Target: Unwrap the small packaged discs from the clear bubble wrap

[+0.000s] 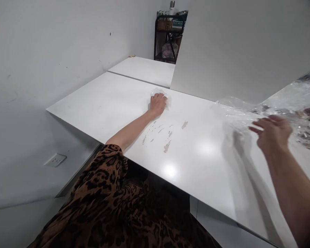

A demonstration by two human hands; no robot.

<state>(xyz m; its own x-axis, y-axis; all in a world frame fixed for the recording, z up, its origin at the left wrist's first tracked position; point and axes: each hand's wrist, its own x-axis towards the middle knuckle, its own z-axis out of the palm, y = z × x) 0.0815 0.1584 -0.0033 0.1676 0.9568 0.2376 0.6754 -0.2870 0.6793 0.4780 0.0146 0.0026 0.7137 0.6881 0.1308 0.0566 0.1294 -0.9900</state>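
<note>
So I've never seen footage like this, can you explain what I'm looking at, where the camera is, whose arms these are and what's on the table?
There is no machine here. The one picture comes from a camera worn on a person's head, looking forward and down, so both arms belong to the wearer. The left hand is stretched far across a white table and rests closed on a small wad of clear plastic. The right hand, blurred, hovers with fingers spread just before a crinkled sheet of clear plastic film at the table's right end; it holds nothing. Scuffed patches mark the tabletop. A leopard-print garment shows below, and a dark shelf rack stands in the far corner.
</note>
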